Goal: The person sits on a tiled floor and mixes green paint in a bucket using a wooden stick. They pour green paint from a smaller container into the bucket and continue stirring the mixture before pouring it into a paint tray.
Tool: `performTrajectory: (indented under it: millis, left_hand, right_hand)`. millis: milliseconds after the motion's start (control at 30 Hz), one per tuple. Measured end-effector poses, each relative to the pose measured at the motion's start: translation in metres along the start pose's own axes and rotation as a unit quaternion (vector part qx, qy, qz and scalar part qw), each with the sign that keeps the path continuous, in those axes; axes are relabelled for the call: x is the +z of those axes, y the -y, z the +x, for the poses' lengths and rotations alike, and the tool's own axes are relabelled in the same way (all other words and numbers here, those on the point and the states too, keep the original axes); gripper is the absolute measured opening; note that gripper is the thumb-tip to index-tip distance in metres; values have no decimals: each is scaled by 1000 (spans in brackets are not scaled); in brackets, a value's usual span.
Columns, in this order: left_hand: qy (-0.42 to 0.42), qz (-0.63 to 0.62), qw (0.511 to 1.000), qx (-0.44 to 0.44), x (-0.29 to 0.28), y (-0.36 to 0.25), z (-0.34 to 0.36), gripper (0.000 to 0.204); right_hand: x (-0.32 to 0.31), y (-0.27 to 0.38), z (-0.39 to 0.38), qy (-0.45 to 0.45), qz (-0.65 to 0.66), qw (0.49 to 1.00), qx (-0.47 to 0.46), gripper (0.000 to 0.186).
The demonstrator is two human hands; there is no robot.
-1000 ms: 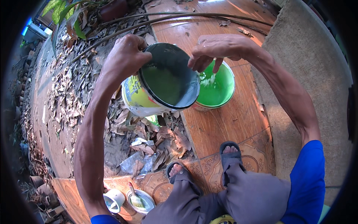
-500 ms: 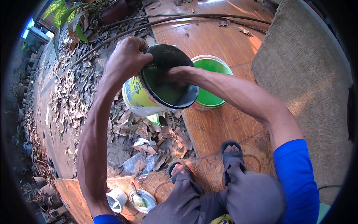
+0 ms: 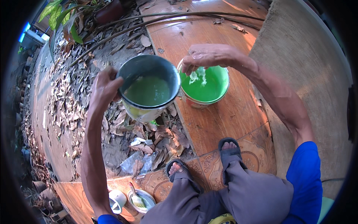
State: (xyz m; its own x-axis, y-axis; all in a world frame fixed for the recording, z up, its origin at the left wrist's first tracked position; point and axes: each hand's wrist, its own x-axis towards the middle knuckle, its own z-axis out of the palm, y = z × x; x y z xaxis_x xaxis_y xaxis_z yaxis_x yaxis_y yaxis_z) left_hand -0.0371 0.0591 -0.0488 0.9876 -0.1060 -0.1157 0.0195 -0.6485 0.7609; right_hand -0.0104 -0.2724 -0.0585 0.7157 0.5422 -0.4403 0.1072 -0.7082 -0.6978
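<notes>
My left hand (image 3: 104,86) grips the dark rim of a paint bucket (image 3: 143,114) with a yellow and white outside. The bucket is held off the ground, tilted toward me, with cloudy greenish water (image 3: 147,91) inside. Over the left part of a second bucket (image 3: 205,102), bright green within, hovers my right hand (image 3: 205,56). Its fingers bend loosely downward and hold nothing that I can see. Whitish splashes of water (image 3: 199,76) hang below it inside the green bucket, which stands on brown tiles.
Dry leaves (image 3: 71,108) cover the soil at left. A white cup (image 3: 117,201) and a paintbrush (image 3: 138,199) on a round lid (image 3: 147,203) lie near my left foot. A long stick (image 3: 164,19) crosses the far side; a beige mat (image 3: 309,74) is at right.
My right hand has come out of the held bucket and moved over the green one, with water splashing below it. The held bucket has shifted left and nearer.
</notes>
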Motion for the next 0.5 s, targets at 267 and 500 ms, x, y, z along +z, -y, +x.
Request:
performTrajectory:
  millis: [267, 500]
  left_hand:
    - [-162, -170, 969, -71, -23, 111, -71, 26]
    - [-323, -297, 891, -117, -27, 205, -126, 18]
  right_hand:
    - [61, -85, -25, -272, -20, 962, -26, 33]
    - [106, -108, -54, -422, -52, 903, -60, 22]
